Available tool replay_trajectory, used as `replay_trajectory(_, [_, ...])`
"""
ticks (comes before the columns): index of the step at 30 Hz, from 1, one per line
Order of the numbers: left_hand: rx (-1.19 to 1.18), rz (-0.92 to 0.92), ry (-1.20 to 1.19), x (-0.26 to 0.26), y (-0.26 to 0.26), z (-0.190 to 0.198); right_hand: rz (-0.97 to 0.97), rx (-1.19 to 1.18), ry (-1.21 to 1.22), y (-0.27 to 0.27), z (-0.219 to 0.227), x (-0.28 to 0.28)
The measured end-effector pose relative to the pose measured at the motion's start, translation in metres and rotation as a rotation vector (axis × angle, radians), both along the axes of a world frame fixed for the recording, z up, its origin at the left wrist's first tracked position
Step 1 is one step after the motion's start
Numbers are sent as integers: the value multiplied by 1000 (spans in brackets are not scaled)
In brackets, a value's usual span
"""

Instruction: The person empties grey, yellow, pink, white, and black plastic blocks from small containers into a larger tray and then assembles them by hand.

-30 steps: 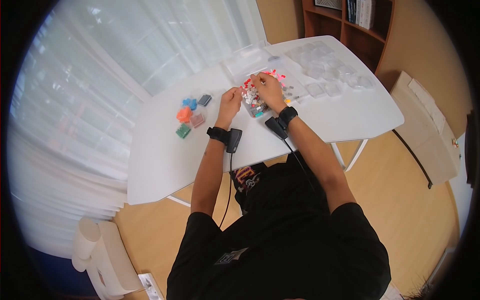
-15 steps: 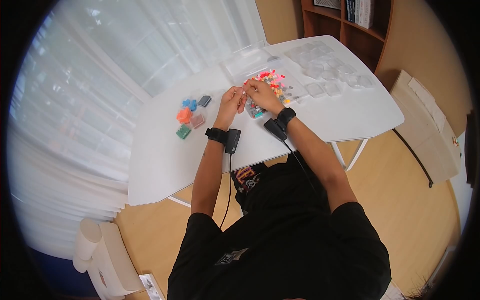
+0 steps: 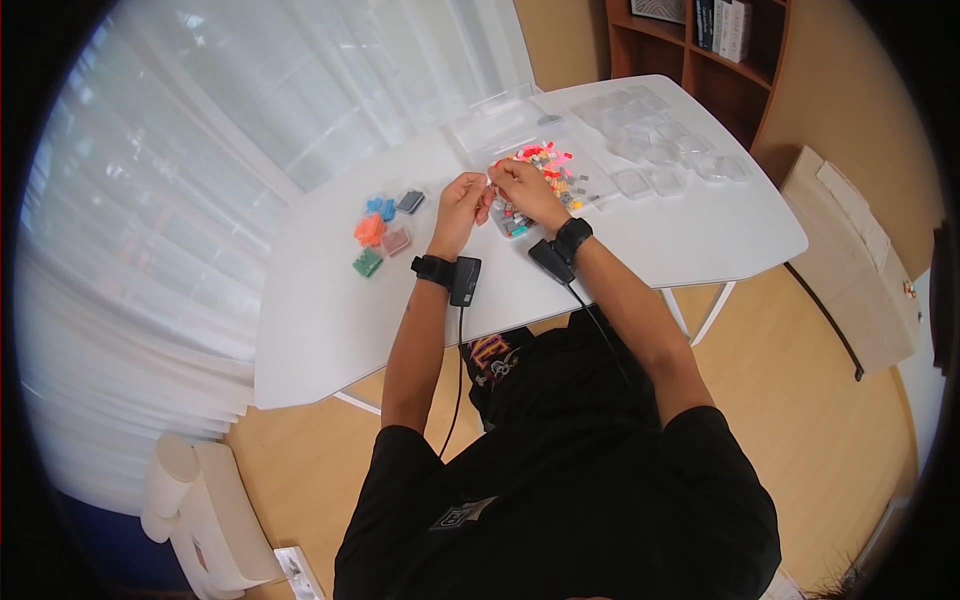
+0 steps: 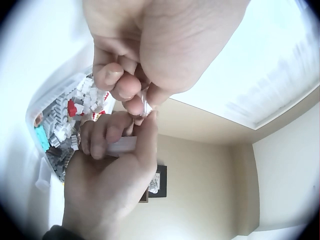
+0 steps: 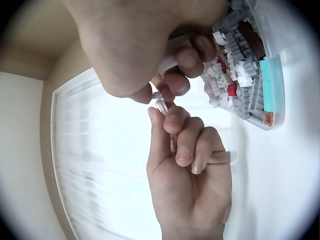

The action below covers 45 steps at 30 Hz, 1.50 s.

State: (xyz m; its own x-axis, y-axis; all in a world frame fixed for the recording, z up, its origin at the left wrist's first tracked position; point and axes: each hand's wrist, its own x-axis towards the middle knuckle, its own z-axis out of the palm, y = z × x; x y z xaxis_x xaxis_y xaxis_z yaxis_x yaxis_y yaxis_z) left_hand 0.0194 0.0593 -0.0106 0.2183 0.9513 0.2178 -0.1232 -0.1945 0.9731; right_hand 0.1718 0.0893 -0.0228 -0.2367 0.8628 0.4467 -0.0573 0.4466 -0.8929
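Over the left edge of a clear plastic box [image 3: 514, 233] of loose toy bricks, my two hands meet fingertip to fingertip. My left hand [image 3: 461, 212] pinches a small whitish toy brick [image 5: 161, 104] between thumb and index finger, its other fingers curled. My right hand [image 3: 530, 192] has thumb and fingertips at the same brick, pinching a tiny pale piece [image 5: 157, 95] against its end. A flat white piece [image 4: 121, 145] is tucked under the right hand's curled fingers. White, grey, red and turquoise bricks [image 4: 41, 137] fill the near part of the box.
Left on the white table [image 3: 330, 330] sit blue [image 3: 381, 209], orange [image 3: 369, 232], green [image 3: 367, 263], dark [image 3: 411, 202] and reddish [image 3: 396, 241] groups of pieces. Several clear small containers [image 3: 665, 180] spread over the back right. A wrist cable [image 3: 461, 350] hangs past the table edge.
My right hand has moved left from over the bricks to my left hand's fingertips. Since half a second ago both hands have stayed nearly in place.
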Motion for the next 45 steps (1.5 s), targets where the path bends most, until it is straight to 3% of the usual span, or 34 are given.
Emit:
replay_trajectory(4, [17,13,-14,1,0,0,-29,54,13,-2,0,-3])
replay_trajectory(6, [-39,-53,-47,1,0,0,57,-49,0,-5,3,1])
replay_trajectory(16, [-68,-75,-87,0,2,-1,113,-104,-3,0,0,2])
replay_trajectory(19, [-38,-40,-13,2,0,1,47,-50,-8,1,-2,0])
replay_trajectory(31, [-8,-55,12,0,0,2,138,-58,-33,1,2,8])
replay_trajectory(34, [-22,-62,-48,-1,1,1,169,-194,2,-1,6,9])
replay_trajectory(37, [-1,-48,-51,1,0,2,121,-135,26,3,3,6])
replay_trajectory(39, [61,29,-2,3,-1,2,-79,23,13,3,3,6])
replay_trajectory(42, [30,136,168,0,-1,0,-208,67,58,3,5,9])
replay_trajectory(45, [16,152,193,-1,0,-1,-261,20,-8,3,7,11])
